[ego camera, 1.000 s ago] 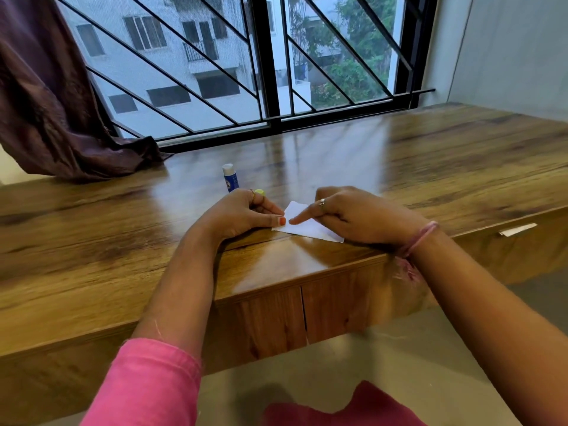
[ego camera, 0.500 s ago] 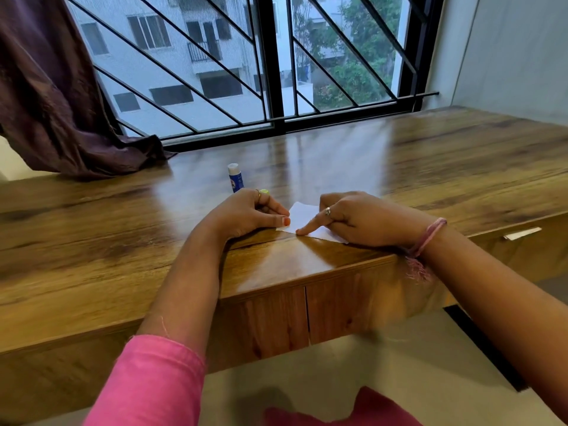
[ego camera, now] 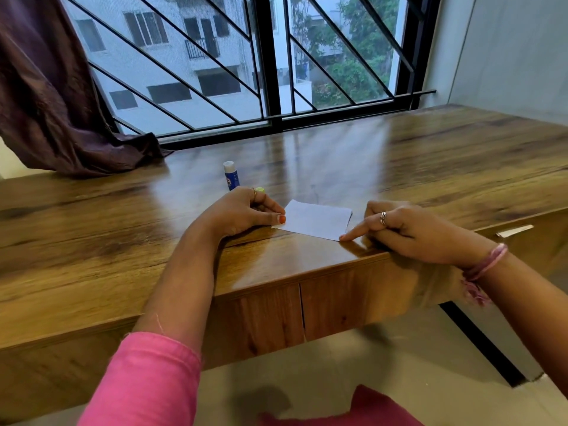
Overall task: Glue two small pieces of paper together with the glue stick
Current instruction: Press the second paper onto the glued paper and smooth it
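Observation:
A small white paper [ego camera: 316,221] lies flat on the wooden desk [ego camera: 384,167] close to its front edge. Whether it is one sheet or two stacked sheets I cannot tell. My left hand [ego camera: 242,212] rests on the desk with its fingers curled, and its thumb presses the paper's left corner. My right hand [ego camera: 408,230] points its straight index finger onto the paper's near right corner, the other fingers folded. A blue glue stick [ego camera: 230,176] with a white cap stands upright just behind my left hand, touched by neither hand.
A dark curtain [ego camera: 52,96] drapes onto the desk's far left. A barred window [ego camera: 270,72] runs along the back edge, and a grey wall [ego camera: 516,56] closes the right side. Drawer fronts with a metal handle [ego camera: 514,230] sit under the desk.
My right hand has slid rightwards off the paper, from pressing near its left side to touching its near right corner, uncovering most of the sheet. My left hand has stayed in place.

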